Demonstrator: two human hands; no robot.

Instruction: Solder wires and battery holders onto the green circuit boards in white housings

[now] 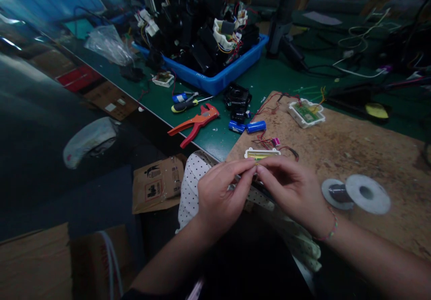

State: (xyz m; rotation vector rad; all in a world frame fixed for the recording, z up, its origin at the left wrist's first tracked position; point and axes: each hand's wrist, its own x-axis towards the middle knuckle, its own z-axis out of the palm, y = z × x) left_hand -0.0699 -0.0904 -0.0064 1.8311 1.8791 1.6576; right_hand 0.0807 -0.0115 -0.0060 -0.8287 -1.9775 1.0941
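My left hand (225, 191) and my right hand (293, 188) meet at the fingertips in front of the board's near edge. Thumb and forefinger of each are pinched together. Between them shows a tiny yellow-green bit, too small to name. Just behind the fingertips lies a white plastic housing (249, 152) with a yellowish inside, partly covered by my hands. Red and black wires with a pink connector (276, 141) lie beyond it. Two blue cylindrical cells (256, 126) rest near the board's left edge. A spool of solder wire (367, 194) lies right of my right hand.
A blue crate (215, 83) heaped with black parts stands at the back. Orange-handled cutters (198, 122) and a screwdriver (184, 107) lie on the green table (215, 140). Another white housing with a green circuit board (307, 112) sits on the brown board (350, 143). Cardboard boxes (156, 185) stand below.
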